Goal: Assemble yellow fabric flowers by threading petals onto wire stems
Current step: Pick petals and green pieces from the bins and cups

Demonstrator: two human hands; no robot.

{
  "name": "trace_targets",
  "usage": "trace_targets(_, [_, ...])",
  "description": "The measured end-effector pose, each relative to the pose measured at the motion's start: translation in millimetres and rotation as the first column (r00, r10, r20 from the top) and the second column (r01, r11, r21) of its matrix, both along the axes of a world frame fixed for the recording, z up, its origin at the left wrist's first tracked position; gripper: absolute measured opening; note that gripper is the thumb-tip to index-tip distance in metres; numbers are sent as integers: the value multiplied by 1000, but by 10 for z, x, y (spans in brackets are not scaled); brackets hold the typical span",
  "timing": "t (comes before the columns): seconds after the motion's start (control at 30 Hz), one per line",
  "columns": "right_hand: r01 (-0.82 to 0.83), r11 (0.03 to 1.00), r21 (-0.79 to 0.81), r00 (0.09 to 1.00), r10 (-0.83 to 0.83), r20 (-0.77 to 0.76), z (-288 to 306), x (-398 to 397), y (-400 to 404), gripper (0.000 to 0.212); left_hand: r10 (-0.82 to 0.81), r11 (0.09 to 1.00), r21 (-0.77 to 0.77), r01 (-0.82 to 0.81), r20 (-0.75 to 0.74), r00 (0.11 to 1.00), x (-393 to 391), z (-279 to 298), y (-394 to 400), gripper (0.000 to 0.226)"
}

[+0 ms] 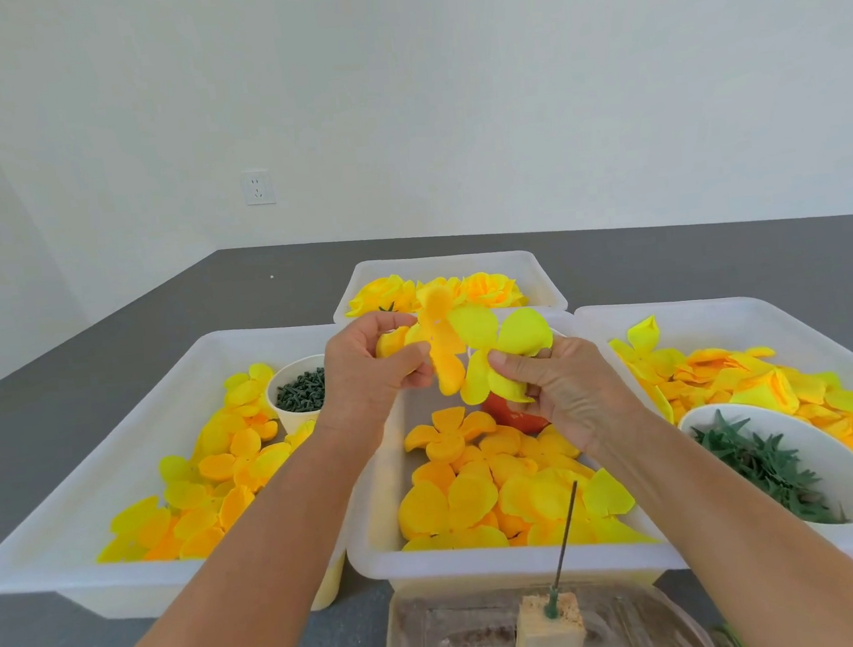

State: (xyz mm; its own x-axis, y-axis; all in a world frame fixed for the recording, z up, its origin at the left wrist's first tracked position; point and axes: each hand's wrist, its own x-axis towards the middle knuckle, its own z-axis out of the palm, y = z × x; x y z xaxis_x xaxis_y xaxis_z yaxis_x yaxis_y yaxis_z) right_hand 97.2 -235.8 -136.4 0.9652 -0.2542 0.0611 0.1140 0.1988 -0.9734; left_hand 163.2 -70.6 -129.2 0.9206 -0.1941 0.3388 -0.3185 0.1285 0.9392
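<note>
My left hand [367,375] pinches an orange-yellow petal piece [445,352], held upright above the middle tub [377,549]. Right beside it, my right hand [559,394] pinches a lemon-yellow petal piece [504,347] with its lobes spread. The two pieces touch edge to edge. A dark wire stem [566,533] stands tilted in a foam block [547,632] at the near edge, below both hands and apart from them. Loose yellow petals [480,494] fill the middle tub.
A left tub [115,443] holds petals and a paper cup of dark green pieces [300,391]. A right tub [827,334] holds petals and a white bowl of green leaves [767,463]. The far tub [445,270] contains finished flowers. A clear tray [442,642] lies under the foam. An orange-red object [512,414] sits behind my right hand.
</note>
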Motion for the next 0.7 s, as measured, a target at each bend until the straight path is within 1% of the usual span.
trace_targets(0.1, [45,998,-53,998,-47,-33,-3,1,0,8,-12,1000,-26,12,-18,1000,-10,12,0,24])
trace_targets(0.2, [102,988,-118,993,-108,-49,-17,2,4,10,-19,997,-69,15,-55,998,-15,20,5,21])
trace_targets(0.3, [151,975,-160,985,-163,-64,-18,6,-4,10,7,995,-100,-15,-75,997,-9,25,21,17])
trace_targets(0.47, [160,959,-232,981,-182,-73,-6,-7,-13,13,75,989,-122,-85,-82,994,-4,37,33,18])
trace_targets(0.53, [129,951,-280,981,-163,-102,-28,-4,-13,20,88,987,-127,-97,-74,993,-3,39,39,19])
trace_targets(0.57, [84,934,-347,981,-139,-135,-36,-13,-6,27,89,987,-125,-97,-68,994,-4,39,40,20])
trace_targets(0.63, [-60,853,-518,978,-53,-200,-59,-37,0,39,83,991,-100,-88,-44,996,-13,41,35,20])
trace_targets(0.7, [-151,784,-602,975,19,-219,-65,-54,8,38,78,996,-50,-78,-11,997,-24,42,25,23])
